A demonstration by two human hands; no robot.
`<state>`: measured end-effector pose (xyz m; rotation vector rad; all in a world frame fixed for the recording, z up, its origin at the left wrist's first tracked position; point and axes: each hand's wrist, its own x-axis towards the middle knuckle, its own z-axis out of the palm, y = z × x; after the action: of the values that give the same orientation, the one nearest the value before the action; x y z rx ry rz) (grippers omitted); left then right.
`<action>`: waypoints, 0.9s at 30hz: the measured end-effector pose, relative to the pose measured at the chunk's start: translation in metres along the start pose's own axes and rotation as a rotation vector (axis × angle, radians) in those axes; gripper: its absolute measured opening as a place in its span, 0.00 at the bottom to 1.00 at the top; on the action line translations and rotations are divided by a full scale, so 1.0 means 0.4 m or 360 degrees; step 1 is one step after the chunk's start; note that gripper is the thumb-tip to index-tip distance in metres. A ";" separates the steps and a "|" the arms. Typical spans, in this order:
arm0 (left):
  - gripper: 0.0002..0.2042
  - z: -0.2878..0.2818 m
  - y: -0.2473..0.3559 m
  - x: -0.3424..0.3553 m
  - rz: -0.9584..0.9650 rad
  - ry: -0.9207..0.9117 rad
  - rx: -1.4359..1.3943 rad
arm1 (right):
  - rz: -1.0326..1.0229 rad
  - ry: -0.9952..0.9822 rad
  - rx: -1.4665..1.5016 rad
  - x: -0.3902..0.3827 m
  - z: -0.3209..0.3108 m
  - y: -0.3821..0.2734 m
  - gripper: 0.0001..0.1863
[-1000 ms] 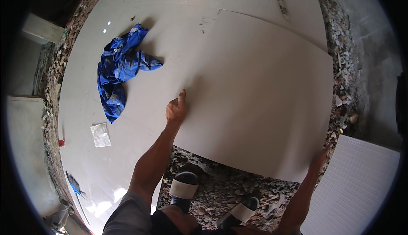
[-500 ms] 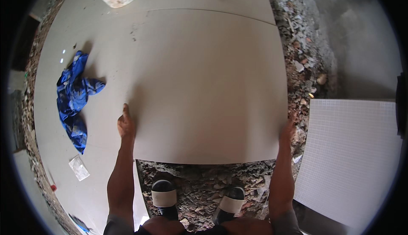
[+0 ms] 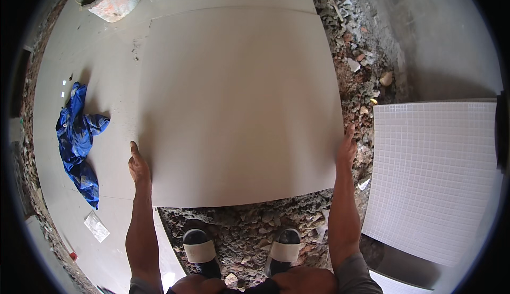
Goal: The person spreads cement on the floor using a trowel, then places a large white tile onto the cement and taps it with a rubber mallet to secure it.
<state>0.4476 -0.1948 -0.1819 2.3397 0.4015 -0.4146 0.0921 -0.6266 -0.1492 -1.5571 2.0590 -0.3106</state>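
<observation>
Beige, smooth-faced slab (image 3: 239, 108) lies between the person's two hands, its near edge bordering exposed rubble (image 3: 239, 230). Left hand (image 3: 139, 169) is positioned at the slab's left edge, thumb extended forward; right hand (image 3: 345, 150) is positioned at the right edge, opposite. The fingers of both hands are partly hidden at these edges; whether they close beneath the slab cannot be told. One open bucket (image 3: 118, 2), whitish with orange smears, stands on the pale floor tiles (image 3: 114, 92) beyond the slab, at the far left. Its mouth shows a dark grey interior; the contents cannot be identified. One flat, whitish packet (image 3: 96, 226) lies left of the left forearm; its contents cannot be determined. Blue crumpled cloth (image 3: 77, 142) lies farther forward on the same tiles. White gridded panel (image 3: 427, 171) is located right of the right hand, beyond a strip of rubble.
</observation>
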 end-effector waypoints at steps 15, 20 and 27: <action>0.46 0.004 -0.001 -0.010 0.0114 0.0022 0.0015 | -0.0024 -0.0165 -0.0051 0.026 0.000 0.007 0.56; 0.48 -0.005 0.009 0.001 -0.0066 -0.0051 0.0188 | -0.0106 -0.0172 -0.0045 0.025 -0.001 0.009 0.55; 0.49 0.009 -0.010 0.006 -0.0001 0.0134 0.0278 | -0.0100 -0.0261 -0.0043 0.033 -0.005 0.009 0.51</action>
<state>0.4476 -0.1941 -0.1875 2.5334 0.4207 -0.3646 0.0856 -0.6381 -0.1528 -1.6099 1.8992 -0.1726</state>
